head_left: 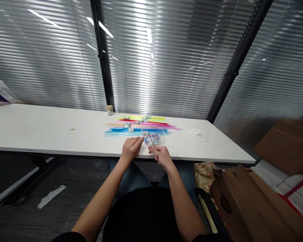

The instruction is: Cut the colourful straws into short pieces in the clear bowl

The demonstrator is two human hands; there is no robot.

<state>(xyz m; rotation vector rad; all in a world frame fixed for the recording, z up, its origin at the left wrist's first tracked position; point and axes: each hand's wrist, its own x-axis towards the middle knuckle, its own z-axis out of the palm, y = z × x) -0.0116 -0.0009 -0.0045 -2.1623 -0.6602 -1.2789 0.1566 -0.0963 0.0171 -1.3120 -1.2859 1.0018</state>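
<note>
A clear round bowl [162, 131] stands near the table's front edge, with many small coloured bits [155, 138] inside, mostly blue, red and white. My right hand [163, 156] grips a slim pair of scissors [153, 143] with copper-coloured handles, the blades pointing up and over the bowl. At the bowl's left side is my left hand [131, 148], palm down, its fingers drawn together near the rim. Whatever those fingertips hold is too small to make out. Just behind lie bundles of thin coloured sticks or tubes [116, 130] in blue, pink, red and yellow, with small labels on them.
A small jar with a tan lid [109, 110] stands at the table's back edge. Crumpled clear plastic [196, 132] lies to the right on the white table [53, 127]. Cardboard boxes [244, 198] and a paper bag [204, 173] crowd the floor at right. Blinds rise behind.
</note>
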